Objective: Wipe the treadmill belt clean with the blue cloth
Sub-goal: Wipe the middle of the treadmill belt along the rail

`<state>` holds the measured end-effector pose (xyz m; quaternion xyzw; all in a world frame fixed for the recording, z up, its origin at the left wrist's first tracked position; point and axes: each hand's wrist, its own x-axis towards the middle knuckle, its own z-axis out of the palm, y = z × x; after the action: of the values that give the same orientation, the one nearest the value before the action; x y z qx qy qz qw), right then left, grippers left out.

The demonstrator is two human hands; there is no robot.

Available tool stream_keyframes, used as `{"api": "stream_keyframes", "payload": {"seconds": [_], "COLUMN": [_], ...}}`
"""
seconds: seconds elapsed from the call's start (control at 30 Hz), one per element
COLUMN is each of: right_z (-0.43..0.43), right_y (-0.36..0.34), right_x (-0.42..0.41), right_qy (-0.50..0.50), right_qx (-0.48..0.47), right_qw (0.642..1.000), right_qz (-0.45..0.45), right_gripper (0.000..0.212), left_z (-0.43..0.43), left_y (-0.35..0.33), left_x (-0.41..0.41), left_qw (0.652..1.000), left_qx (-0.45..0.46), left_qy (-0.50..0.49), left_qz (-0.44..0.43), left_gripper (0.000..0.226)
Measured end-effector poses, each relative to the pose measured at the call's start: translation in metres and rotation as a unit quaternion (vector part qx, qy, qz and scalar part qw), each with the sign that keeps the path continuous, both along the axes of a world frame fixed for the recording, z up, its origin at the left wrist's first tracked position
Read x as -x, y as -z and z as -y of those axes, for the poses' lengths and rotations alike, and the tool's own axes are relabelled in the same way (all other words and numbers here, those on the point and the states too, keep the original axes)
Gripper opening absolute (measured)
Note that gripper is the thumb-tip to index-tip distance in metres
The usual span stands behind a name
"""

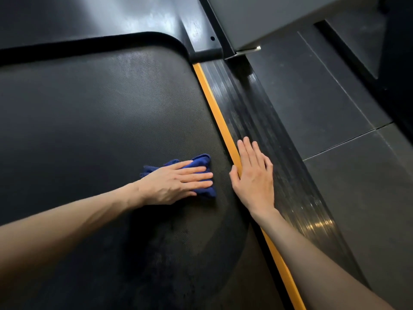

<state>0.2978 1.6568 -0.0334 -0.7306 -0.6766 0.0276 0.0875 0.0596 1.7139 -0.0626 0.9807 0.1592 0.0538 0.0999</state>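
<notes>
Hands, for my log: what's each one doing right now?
Left hand: open, flat, pressing the blue cloth onto the belt.
Right hand: open, flat on the side rail, holding nothing.

My left hand [176,184] lies flat, palm down, fingers straight and together. Just past its fingertips my right hand [253,175] lies flat too, fingers slightly spread, thumb out. Both forearms are bare and outstretched.

No readable text, label, brand, number or sign in view. Treadmill belt [89,119]: plain textured black, no markings. Blue cloth [201,161]: no tag or print seen. Orange strip [214,113] and ribbed side rail [250,113]: unmarked.
</notes>
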Motion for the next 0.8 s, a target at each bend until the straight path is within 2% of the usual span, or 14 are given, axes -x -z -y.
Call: {"api": "stream_keyframes", "payload": {"seconds": [0.07,0.1,0.17,0.23,0.27,0.37,0.47,0.57,0.63,0.7,0.73,0.8], "right_z": [-0.001,-0.001,0.000,-0.001,-0.001,-0.001,0.000,0.001,0.000,0.000,0.000,0.001], "right_y": [0.001,0.001,0.003,0.004,0.003,0.001,0.001,0.000,0.000,0.000,0.000,0.001], "right_x": [-0.001,-0.001,-0.002,-0.002,-0.002,-0.002,-0.001,-0.001,-0.001,-0.002,-0.002,-0.001], "right_qy": [-0.004,-0.003,-0.002,-0.004,-0.004,-0.005,-0.006,-0.005,-0.009,-0.012,-0.010,-0.005], "right_qx": [0.000,0.002,0.001,-0.004,-0.003,0.002,0.000,0.002,0.001,0.001,0.003,0.003], "right_qw": [1.000,1.000,1.000,1.000,1.000,1.000,1.000,1.000,1.000,1.000,1.000,1.000], "right_qz": [0.001,-0.001,-0.002,-0.002,-0.003,-0.001,-0.003,0.001,0.002,0.001,0.000,0.006], "right_gripper": [0.060,0.060,0.060,0.059,0.059,0.060,0.060,0.059,0.059,0.059,0.059,0.059], "left_z": [-0.014,-0.028,-0.062,-0.079,-0.077,-0.030,0.055,0.108,0.081,0.035,0.008,-0.045], "left_y": [0.005,0.007,0.005,0.000,-0.002,0.002,0.005,0.000,0.000,0.001,0.002,0.001], "left_x": [0.000,0.000,-0.001,-0.008,-0.013,-0.023,-0.027,-0.026,-0.023,-0.022,-0.019,-0.010], "left_qw": [0.998,0.990,0.945,0.898,0.899,0.958,0.992,0.992,0.980,0.992,0.999,0.990], "left_qx": [-0.013,-0.020,0.005,0.032,0.024,-0.028,0.019,0.057,0.049,0.010,-0.003,-0.011], "left_qy": [-0.063,-0.131,-0.322,-0.436,-0.433,-0.280,-0.114,0.115,0.191,0.125,0.042,-0.137], "left_qz": [0.023,0.039,0.058,0.056,0.060,0.061,0.057,0.018,0.024,0.029,0.034,0.040], "left_gripper": [0.049,0.048,0.049,0.050,0.049,0.041,0.040,0.042,0.042,0.041,0.043,0.047]}}
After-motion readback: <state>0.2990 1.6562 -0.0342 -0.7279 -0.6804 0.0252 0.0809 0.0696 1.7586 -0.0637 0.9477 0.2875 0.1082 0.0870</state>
